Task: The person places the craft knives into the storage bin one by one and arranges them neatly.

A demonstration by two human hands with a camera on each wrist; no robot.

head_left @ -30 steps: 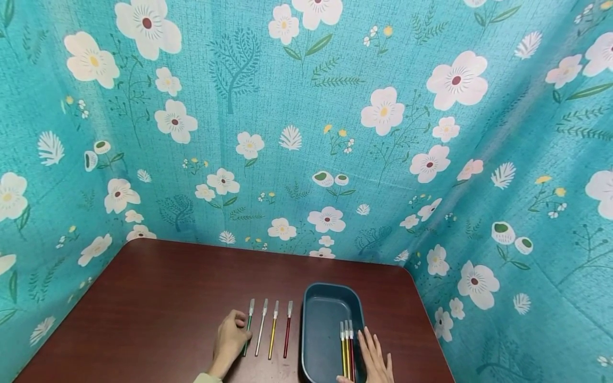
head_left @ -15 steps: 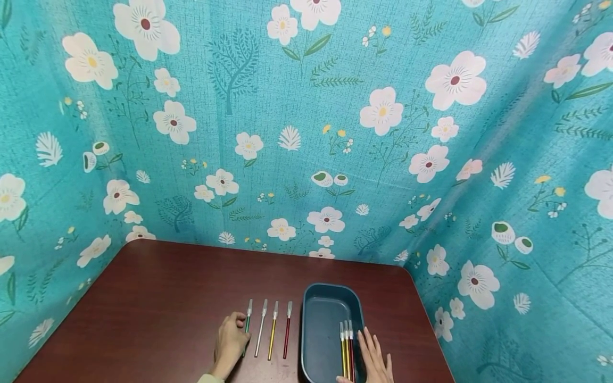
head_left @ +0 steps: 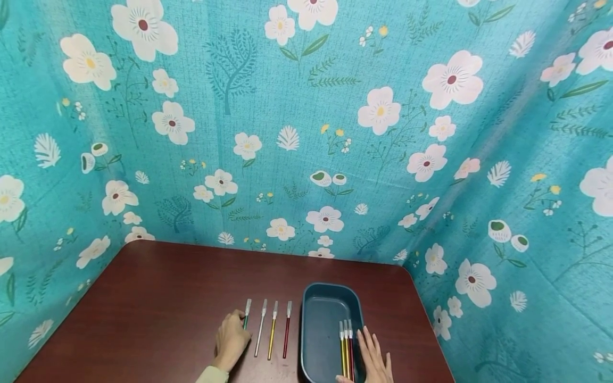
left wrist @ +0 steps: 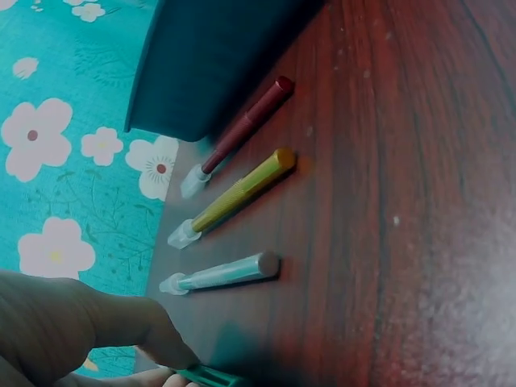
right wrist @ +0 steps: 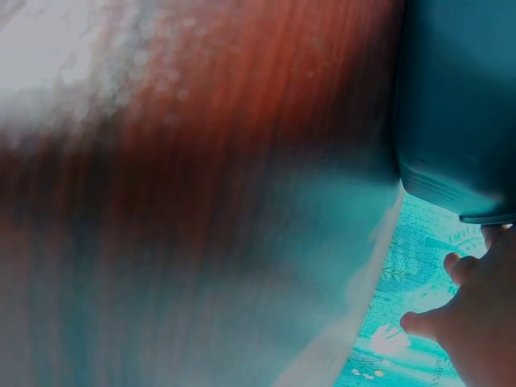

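Green pen [head_left: 246,320], farthest from tray [head_left: 330,298]: left hand [head_left: 231,339] has now curled its fingers round it; right hand [head_left: 374,360] stays flat, holding nothing.

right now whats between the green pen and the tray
Three pens lie side by side on the table between the green pen and the tray: silver, yellow, red. The head view shows it.

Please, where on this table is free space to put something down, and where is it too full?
Free: the table left of the left hand, and the strip behind the tray toward the curtain. Inside the tray, the far and left part is bare. Crowded: the pens between left hand and tray.
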